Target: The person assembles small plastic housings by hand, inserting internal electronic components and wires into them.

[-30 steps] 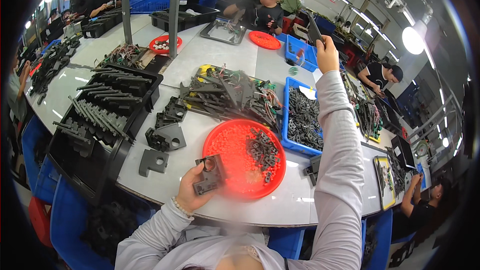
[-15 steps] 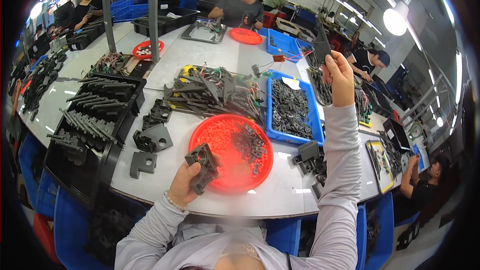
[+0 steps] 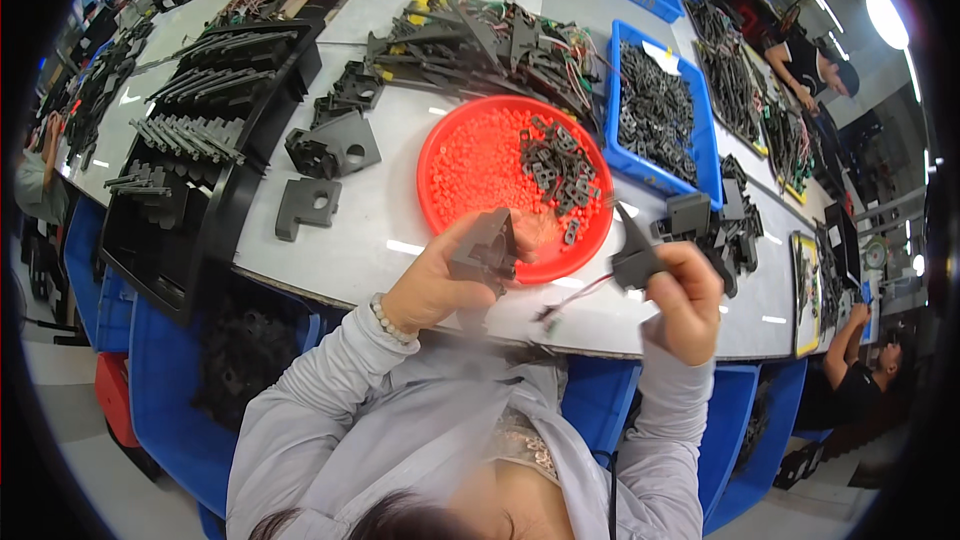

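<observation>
Across most of the frame: a pale curved surface (image 3: 400, 230), crowded with part stock. At the left, a long black rack (image 3: 190, 140) loaded with grey strips. Toward the upper right, a blue bin (image 3: 655, 105) heaped with small dark pieces. At top centre, a tangled pile of black brackets and wired parts (image 3: 480, 35). At centre, a round red tray (image 3: 500, 175), part bare, with a cluster of small black clips (image 3: 555, 168) on its right half. Left of the tray, several loose black housings (image 3: 330, 145), not yet picked up. Right of the tray, another small group of black blocks (image 3: 715, 220).

Just below the tray's near rim, over the surface edge, both hands at work. Left hand (image 3: 440, 280) closed around a black housing (image 3: 487, 250), fingers wrapped behind it, thumb on the side, open face turned toward the right. Right hand (image 3: 685, 290) pinched shut on a small black wired part (image 3: 635, 262), thin lead trailing down-left to a little connector (image 3: 552, 315) hanging free between the hands.

Judged from this: the two pieces near each other but apart, clearly not joined. Wired part fetched and in the hand, housing ready; mating of the two left to do, likely the routing of the lead as well. With the bin full, the pile large and housings waiting, plenty of stock on hand. No clearly finished units to be made out anywhere on the surface.
</observation>
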